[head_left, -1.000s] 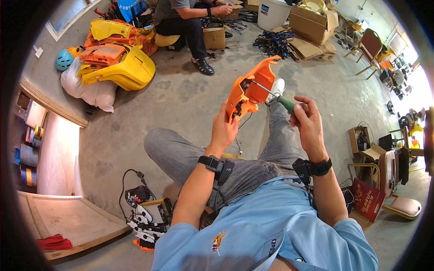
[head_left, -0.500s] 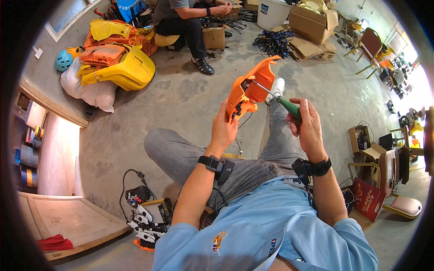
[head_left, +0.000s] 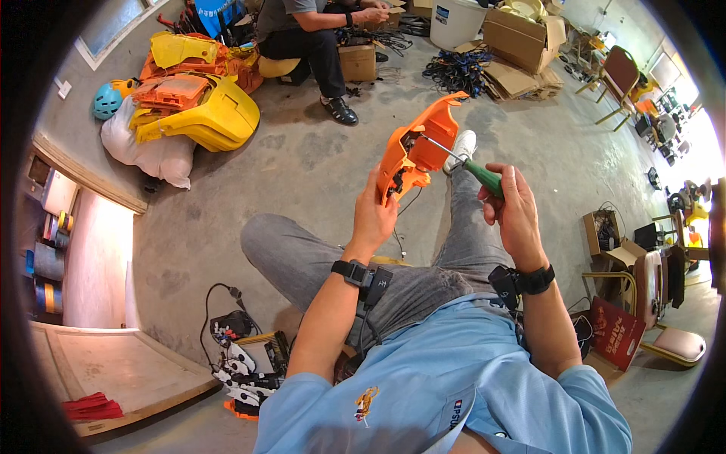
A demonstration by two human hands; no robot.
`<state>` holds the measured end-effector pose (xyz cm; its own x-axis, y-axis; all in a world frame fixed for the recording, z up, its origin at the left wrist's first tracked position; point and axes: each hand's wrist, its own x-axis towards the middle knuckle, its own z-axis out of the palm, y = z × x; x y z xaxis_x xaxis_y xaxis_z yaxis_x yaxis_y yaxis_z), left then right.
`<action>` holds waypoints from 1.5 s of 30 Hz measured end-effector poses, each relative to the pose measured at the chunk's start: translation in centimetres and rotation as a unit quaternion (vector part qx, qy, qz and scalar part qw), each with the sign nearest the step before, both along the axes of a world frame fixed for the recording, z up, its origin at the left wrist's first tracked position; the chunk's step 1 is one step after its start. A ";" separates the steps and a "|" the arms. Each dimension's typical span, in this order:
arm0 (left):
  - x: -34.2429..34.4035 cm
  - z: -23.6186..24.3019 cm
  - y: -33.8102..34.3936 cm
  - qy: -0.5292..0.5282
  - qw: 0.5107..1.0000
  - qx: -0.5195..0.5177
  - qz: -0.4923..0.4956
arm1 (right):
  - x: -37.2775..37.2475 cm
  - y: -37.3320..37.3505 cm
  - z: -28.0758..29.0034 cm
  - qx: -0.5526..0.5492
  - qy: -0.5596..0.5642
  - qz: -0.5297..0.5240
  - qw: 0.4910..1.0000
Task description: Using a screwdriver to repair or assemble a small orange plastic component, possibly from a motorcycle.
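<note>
My left hand [head_left: 372, 212] is closed on the lower left end of an orange plastic housing [head_left: 436, 136], held up above my lap with its hollow side facing right and small black parts inside. My right hand [head_left: 508, 208] grips the green handle of a screwdriver [head_left: 482, 176], whose metal shaft runs up and leftward into the housing; its tip is too small to make out among the inner parts. A thin dark cable hangs below the housing.
A co-worker [head_left: 318, 45] sits ahead beside cardboard boxes [head_left: 522, 41] and tangled cables [head_left: 454, 72]. Yellow and orange shells [head_left: 215, 113] lie on a white sack at left, above a wooden board [head_left: 136, 363]. Chairs [head_left: 616, 79] and assorted gear line the right.
My right hand's fingers have shifted and turned on the screwdriver handle since one second ago. The housing and my left hand have barely moved.
</note>
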<state>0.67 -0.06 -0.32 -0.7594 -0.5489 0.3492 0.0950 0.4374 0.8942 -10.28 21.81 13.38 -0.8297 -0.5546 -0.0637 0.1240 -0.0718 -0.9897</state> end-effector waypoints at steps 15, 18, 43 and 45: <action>-0.2 0.0 0.1 0.023 1.000 -0.004 0.003 | 0.5 -0.5 0.2 -0.001 0.032 -0.017 0.999; -0.2 0.0 0.1 0.030 1.000 0.004 0.006 | 0.0 -0.1 0.1 0.022 0.002 0.006 1.000; -0.4 -0.3 -0.1 0.041 0.999 0.012 0.009 | -0.4 0.7 -0.7 -0.109 -0.137 0.076 0.982; -0.4 -0.2 -0.1 0.045 0.999 0.008 0.002 | 0.2 0.0 0.4 -0.096 -0.134 0.084 0.983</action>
